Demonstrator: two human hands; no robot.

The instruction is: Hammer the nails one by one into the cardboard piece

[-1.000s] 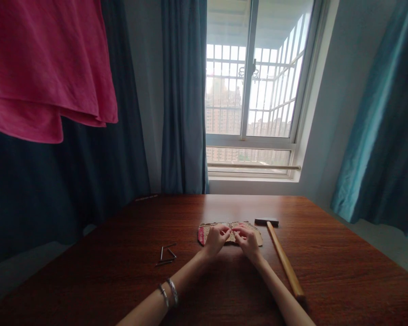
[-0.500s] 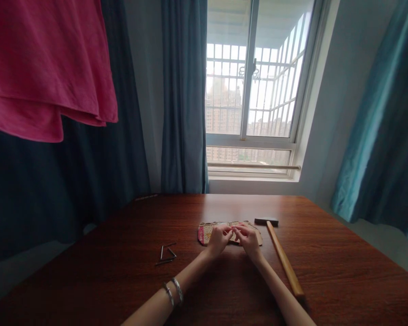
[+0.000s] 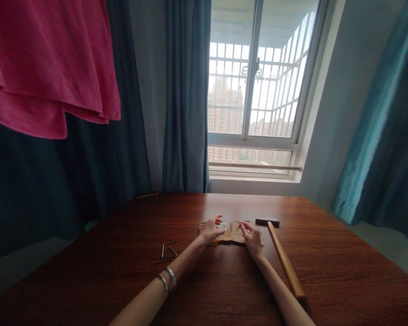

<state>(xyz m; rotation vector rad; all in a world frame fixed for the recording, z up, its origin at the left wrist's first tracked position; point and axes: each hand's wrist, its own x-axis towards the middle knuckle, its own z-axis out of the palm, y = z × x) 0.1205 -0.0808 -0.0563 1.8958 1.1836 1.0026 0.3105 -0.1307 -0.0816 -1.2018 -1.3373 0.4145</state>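
A flat, patterned board [image 3: 236,235] with a speckled tan face and a pink-red left end lies on the table under my hands. My left hand [image 3: 211,230] is over its left part with fingers apart and nothing in them. Over the right part, the thumb and fingers of my right hand [image 3: 252,237] pinch a thin dark piece that looks like a nail [image 3: 238,229]. A thin dark upright line, possibly another nail [image 3: 230,226], shows on the board between my hands. Several loose nails [image 3: 166,260] lie to the left of my left forearm.
A hammer [image 3: 285,260] with a long wooden handle and dark head lies right of the board. The brown wooden table [image 3: 122,280] reaches to the wall below the window [image 3: 251,99]. Blue curtains [image 3: 187,99] and a pink cloth [image 3: 51,68] hang around it.
My hands were together over the middle of the board. Now they are apart: the left has moved left and opened, while the right stays pinched and has shifted slightly right.
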